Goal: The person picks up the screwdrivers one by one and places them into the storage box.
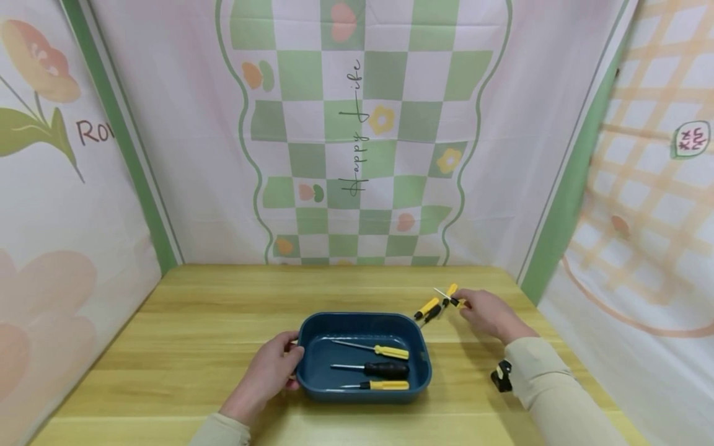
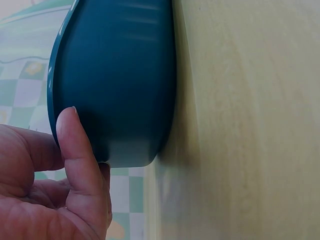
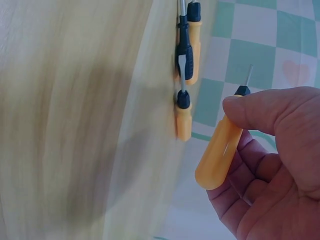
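Note:
My left hand (image 1: 273, 365) grips the left end of a dark blue plastic box (image 1: 309, 365); in the left wrist view a finger (image 2: 76, 140) lies against its outer wall. Three screwdrivers rest inside: one with a yellow handle (image 1: 393, 352), one with a black handle (image 1: 386, 371), and a yellow one with a black collar (image 1: 389, 385). Beyond the box's right end, my right hand (image 1: 491, 311) pinches a small yellow-handled screwdriver (image 3: 220, 150) between thumb and fingers, blade pointing away. Close by lie two yellow screwdrivers (image 3: 184, 122) and a black one (image 3: 185, 55).
The wooden table (image 1: 223, 303) ends at a patterned cloth backdrop (image 1: 357, 186), with cloth walls (image 1: 67, 217) on both sides. A small black device (image 1: 502, 376) sits at the right wrist beside the sleeve (image 1: 549, 378).

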Demonstrator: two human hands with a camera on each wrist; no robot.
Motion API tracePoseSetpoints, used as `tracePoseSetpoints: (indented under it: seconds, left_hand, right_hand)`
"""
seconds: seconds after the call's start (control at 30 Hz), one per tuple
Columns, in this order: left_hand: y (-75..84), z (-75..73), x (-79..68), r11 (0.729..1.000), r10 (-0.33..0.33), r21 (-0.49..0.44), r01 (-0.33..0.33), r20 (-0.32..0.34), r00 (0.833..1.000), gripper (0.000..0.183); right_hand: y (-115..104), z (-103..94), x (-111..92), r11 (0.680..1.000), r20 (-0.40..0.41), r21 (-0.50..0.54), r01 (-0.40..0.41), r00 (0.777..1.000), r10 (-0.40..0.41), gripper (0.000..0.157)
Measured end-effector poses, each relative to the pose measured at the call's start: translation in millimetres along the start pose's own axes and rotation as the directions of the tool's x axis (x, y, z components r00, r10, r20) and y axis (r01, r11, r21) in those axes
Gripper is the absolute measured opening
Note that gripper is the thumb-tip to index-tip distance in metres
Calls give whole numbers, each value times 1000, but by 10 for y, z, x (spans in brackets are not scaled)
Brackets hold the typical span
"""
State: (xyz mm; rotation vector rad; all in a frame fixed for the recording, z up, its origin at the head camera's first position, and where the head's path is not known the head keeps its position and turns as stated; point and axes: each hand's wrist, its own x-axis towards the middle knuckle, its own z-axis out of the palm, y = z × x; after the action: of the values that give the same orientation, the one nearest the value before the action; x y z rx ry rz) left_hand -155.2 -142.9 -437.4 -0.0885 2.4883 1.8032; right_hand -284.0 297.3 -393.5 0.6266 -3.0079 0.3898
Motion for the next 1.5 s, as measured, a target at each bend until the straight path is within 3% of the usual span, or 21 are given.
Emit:
tracePoseSetpoints:
  seconds: [0.33,0.73,1.5]
  left_hand:
    - [4,-1,-2,1000,-7,2,7,4,1000,43]
    - [-2,11,-2,1000,5,-4,-5,-3,1000,41]
    - [20,0,-21,1000,-15,11,15,5,1000,43]
  right_hand:
    - [-112,-56,10,997,-42,-18,74,996,-75,39]
    - [-255,-85,66,998,-43,-22,55,997,-56,38]
    - [-440,-97,97,994,-52,-29,105,993,-106,36]
